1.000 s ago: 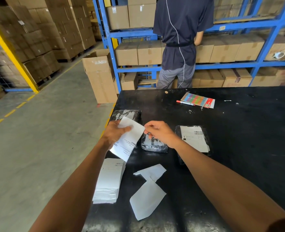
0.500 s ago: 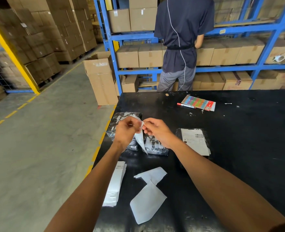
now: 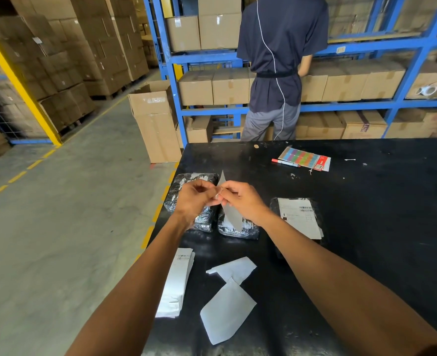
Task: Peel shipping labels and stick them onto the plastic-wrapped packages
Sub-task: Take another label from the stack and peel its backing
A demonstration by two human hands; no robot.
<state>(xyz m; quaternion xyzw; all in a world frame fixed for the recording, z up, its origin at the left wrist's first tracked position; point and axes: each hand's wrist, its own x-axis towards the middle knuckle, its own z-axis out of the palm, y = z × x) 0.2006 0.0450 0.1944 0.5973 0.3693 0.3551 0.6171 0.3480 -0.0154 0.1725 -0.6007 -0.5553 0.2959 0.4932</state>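
Change: since 1 second ago the shipping label (image 3: 229, 214) has turned from flat-on to edge-on, both hands drawn together.
Label: held upright above 2 unlabelled packages (image 3: 238, 228).
Left hand (image 3: 195, 199): fingers pinch the label.
Right hand (image 3: 241, 200): fingers pinch it too.
Labelled package (image 3: 299, 218): right, on the desk (image 3: 366, 227).
Label stack (image 3: 177, 281): desk's left edge.
Backing sheets (image 3: 227, 309): nearest.

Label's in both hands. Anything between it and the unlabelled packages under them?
Nothing visible. The label is pinched by the left hand and right hand, directly above the two bare packages, with only air between.
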